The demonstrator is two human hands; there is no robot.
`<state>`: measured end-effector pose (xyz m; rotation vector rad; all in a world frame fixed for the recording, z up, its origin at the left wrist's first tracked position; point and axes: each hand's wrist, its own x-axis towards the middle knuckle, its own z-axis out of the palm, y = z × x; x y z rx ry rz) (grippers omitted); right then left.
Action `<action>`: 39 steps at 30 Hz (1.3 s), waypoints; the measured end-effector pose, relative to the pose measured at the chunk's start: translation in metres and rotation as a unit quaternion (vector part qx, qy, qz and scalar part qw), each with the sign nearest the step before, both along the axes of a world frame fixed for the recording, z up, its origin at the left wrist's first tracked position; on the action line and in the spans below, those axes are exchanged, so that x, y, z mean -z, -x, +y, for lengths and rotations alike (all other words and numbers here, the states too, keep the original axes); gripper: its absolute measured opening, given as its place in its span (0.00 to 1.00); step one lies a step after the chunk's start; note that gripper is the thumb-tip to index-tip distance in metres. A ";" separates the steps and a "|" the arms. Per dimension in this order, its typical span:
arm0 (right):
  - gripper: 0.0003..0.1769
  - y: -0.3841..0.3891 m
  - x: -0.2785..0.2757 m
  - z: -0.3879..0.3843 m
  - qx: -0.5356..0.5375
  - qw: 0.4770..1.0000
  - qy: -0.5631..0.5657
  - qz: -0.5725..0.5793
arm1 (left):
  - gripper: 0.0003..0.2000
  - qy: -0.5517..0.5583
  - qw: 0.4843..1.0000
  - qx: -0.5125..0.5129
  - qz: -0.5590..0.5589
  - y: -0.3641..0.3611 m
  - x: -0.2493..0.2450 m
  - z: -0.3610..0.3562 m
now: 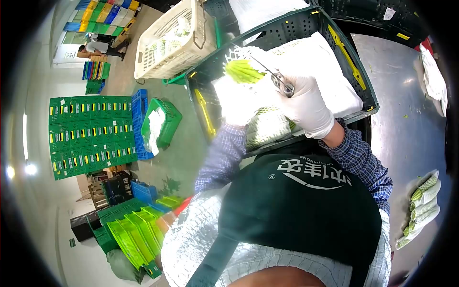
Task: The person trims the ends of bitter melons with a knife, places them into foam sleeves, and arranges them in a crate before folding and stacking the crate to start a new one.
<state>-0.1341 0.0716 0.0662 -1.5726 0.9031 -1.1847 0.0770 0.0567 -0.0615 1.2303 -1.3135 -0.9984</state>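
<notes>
My left hand [234, 103], in a white glove, is closed around a light green, ribbed vegetable [244, 71] with white foam netting about its end. In my right hand [308, 103], also gloved, is a pair of scissors [288, 89]. Its thin blades point up and left, beside the netted end of the vegetable. Both hands are over a dark green crate [248, 43] with yellow handles. White sheeting [330, 67] lies in that crate, and a netted vegetable [267, 126] shows beneath my wrists.
A cream basket [205, 40] with netted vegetables stands beyond the crate at the left. Several netted vegetables [420, 210] lie on the metal table [387, 138] at right. A green bin [168, 125] and stacked green crates [91, 134] are left. Another person [98, 48] is far off.
</notes>
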 end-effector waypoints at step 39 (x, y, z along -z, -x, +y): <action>0.16 0.099 0.057 -0.078 0.300 0.856 0.311 0.282 | 0.24 0.136 0.916 -0.115 -0.361 0.058 -0.072 0.017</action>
